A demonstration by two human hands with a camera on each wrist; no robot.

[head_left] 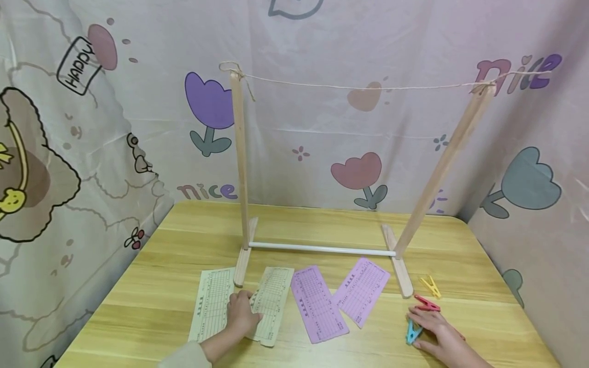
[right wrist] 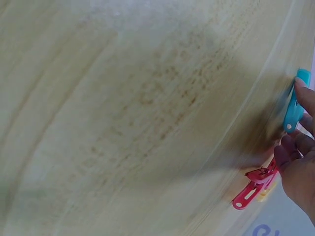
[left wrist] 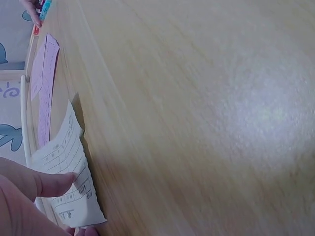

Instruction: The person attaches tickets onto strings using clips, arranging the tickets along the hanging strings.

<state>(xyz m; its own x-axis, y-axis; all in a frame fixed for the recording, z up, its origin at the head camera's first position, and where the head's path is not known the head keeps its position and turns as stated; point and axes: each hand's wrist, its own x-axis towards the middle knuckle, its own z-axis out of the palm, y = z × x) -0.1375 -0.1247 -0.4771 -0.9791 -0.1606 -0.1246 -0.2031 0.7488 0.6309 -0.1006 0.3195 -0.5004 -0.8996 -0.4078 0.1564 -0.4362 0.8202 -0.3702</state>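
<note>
- Pinching a beige slip (head_left: pixel 276 299) on the counter (head_left: pixel 138 306) is the left hand (head_left: pixel 243 314), in the head view.
- Left wrist: its thumb (left wrist: pixel 55 184) is pressing the slip.
- Right wrist: the right hand (right wrist: pixel 301 172) is holding a blue clip (right wrist: pixel 292 110) near a red clip (right wrist: pixel 254 189).

Cream paper slip at the left hand (head_left: pixel 241 316), blue clip in the right hand (head_left: pixel 437 329).

From where I stand, the paper slip (head_left: pixel 277 294) is at the bottom of the frame, just left of centre: long, narrow, printed with a dark ruled grid and small characters, its top end leaning right and its lower edge a little ragged. The left wrist view has the thumb across its printed face, the sheet bowed and one edge shadowed. The blue clip (right wrist: pixel 294 110), bright and slim, is at the lower right of the frame, pinched between thumb and fingers; one end has a small round hole.
</note>
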